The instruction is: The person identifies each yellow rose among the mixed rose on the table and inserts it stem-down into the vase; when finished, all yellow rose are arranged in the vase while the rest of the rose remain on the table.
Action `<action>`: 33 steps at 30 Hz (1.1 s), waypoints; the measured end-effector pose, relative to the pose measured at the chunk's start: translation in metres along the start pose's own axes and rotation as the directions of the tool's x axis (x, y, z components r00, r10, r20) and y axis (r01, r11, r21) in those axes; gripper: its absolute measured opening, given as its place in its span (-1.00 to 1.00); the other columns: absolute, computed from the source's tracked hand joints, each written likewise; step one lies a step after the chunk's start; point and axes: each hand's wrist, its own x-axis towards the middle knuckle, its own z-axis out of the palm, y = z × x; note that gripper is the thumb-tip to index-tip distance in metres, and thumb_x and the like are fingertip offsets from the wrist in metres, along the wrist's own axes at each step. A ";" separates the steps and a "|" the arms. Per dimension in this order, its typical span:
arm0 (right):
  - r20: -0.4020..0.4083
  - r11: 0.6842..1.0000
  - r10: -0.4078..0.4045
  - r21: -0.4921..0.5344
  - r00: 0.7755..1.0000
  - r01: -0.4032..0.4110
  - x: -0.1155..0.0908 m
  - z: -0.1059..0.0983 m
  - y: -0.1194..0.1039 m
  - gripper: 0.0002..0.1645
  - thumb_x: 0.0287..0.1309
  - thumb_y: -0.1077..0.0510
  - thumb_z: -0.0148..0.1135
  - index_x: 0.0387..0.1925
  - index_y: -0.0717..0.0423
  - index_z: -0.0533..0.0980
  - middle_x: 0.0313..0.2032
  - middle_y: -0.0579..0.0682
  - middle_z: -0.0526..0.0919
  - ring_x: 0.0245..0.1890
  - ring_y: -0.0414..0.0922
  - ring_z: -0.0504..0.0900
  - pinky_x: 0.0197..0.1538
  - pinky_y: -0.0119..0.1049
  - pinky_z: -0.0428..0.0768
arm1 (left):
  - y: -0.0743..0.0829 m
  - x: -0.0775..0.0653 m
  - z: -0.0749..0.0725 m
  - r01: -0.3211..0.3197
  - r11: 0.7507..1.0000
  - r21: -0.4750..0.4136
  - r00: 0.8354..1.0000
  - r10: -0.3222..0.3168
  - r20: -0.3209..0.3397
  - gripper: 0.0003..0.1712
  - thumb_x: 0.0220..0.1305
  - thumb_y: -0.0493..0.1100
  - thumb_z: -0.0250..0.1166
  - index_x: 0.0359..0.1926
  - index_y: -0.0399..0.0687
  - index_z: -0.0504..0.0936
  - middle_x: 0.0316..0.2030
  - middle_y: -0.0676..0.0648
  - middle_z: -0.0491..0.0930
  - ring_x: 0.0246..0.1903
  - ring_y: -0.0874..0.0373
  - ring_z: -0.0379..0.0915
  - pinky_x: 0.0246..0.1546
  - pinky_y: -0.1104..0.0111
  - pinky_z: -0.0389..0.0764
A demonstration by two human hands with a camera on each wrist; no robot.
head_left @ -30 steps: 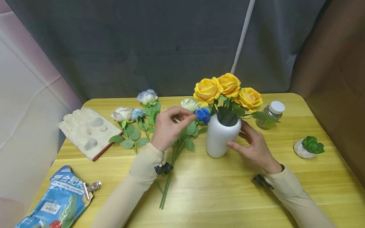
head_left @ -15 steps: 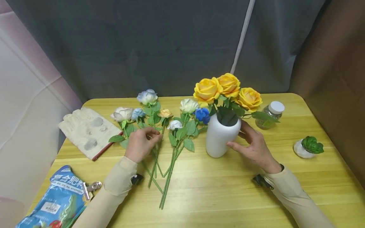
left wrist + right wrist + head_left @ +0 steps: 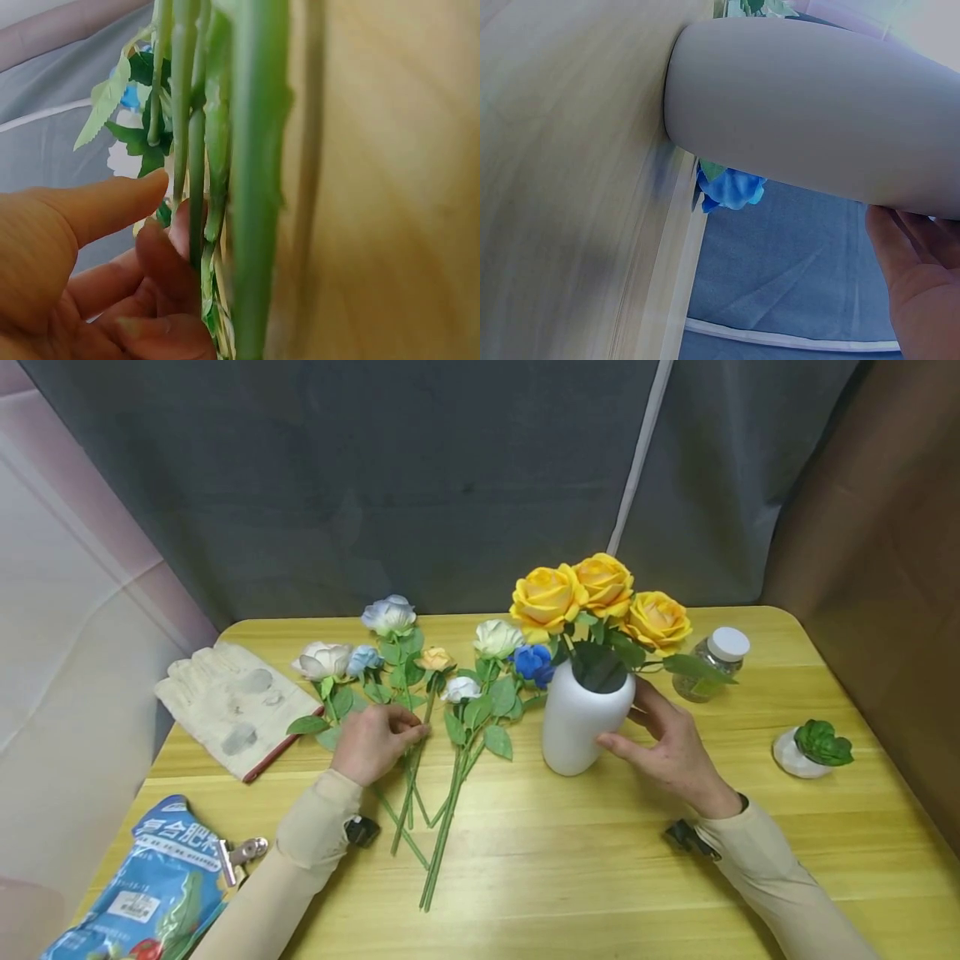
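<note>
My left hand [image 3: 378,743] pinches at the stem of a small peach rose [image 3: 434,659] lying on the table; in the left wrist view, its thumb and curled fingers [image 3: 161,259] are close around the green stems [image 3: 196,157]. The right hand [image 3: 671,752] grips the side of a white vase [image 3: 577,735], thumb in front and fingers partly hidden behind. Three yellow roses [image 3: 547,599] stand in the vase. Around the left hand lie a white flower [image 3: 322,661], a light blue flower [image 3: 363,659] and a pale lilac flower [image 3: 389,615].
Nearer the vase lie a cream flower [image 3: 498,639], a small white flower [image 3: 461,688] and a deep blue flower [image 3: 532,664]. Work gloves [image 3: 232,706] and a clipped blue fertilizer bag [image 3: 150,885] are on the left. A lidded jar [image 3: 708,664] and potted succulent [image 3: 813,747] stand right.
My left hand has moved left and nearer, from beside the deep blue flower to the peach rose's stem, and stays there. The right hand keeps its grip on the vase.
</note>
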 end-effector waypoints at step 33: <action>0.011 1.000 0.016 -0.019 1.000 -0.016 0.001 0.000 -0.002 -0.10 -0.01 0.53 0.44 0.40 0.32 0.35 0.28 0.37 0.51 0.25 -0.41 0.52 0.19 -0.49 0.57 | 0.025 -0.001 -0.018 0.020 0.975 -0.219 0.999 -0.026 -0.028 -0.81 0.33 -0.14 0.42 -0.24 -0.22 0.76 -0.40 -0.14 0.77 -0.49 0.17 0.62 -0.45 0.41 0.57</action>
